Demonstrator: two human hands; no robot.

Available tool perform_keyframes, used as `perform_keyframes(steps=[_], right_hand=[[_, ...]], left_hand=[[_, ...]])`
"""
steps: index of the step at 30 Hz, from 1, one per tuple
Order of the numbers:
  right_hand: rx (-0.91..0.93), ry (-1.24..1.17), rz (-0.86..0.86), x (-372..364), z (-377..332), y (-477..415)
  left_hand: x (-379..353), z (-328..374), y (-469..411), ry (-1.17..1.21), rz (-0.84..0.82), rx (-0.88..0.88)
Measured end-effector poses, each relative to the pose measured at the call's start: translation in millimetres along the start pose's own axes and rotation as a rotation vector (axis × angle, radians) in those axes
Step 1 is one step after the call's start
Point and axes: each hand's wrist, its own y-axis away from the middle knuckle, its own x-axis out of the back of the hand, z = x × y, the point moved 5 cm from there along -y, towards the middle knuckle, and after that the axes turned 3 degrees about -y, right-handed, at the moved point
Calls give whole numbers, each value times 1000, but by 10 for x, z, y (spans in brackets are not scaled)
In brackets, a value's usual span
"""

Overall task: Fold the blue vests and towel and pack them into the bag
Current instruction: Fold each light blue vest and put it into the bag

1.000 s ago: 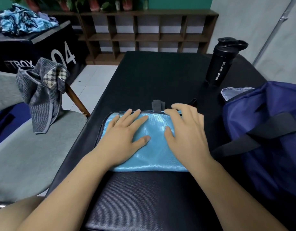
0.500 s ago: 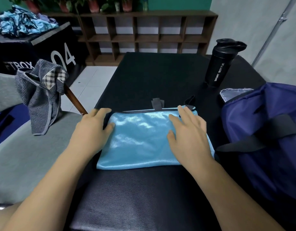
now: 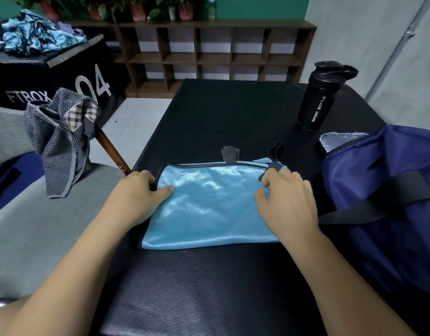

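Blue vest (image 3: 209, 204) between left hand (image 3: 136, 194) and right hand (image 3: 288, 201), fingers (image 3: 273, 177) at edges.

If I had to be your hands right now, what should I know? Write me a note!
Left hand: grips the left edge of the folded blue vest.
Right hand: fingers curled on its right edge, apparently gripping.
The vest lies on the black table, next to the navy bag.
Done: this vest is folded.
To do: put it in the bag, then fold and pack the striped towel on the chair and the crumpled vests on the black box.
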Motion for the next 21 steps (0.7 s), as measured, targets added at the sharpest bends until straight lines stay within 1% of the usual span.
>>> perform_keyframes(steps=[4,7,9,11,13,15,16,18,21], right_hand=[[54,-10,-33,-57,-31,12],[90,-90,-95,-62,-74,12],[100,-162,-99,-44,-95,14],[80,-256,-63,10,-96,20],[57,-294,24,81,-90,13],[60,-222,116,116,-88,2],[54,-184,127,107,-75,-4],[55,-151,71,38,-43,-19],[92,-176,-13,-57,-32,-36]], left_hand=[[-16,45,27,13,-12,-24],[9,77,63,92,34,-51],[36,89,82,157,56,-51],[60,93,88,214,65,-39],[65,84,87,252,50,-20],[65,68,84,296,33,-4],[64,59,83,317,26,2],[63,45,87,347,8,11],[50,41,95,409,-34,25]])
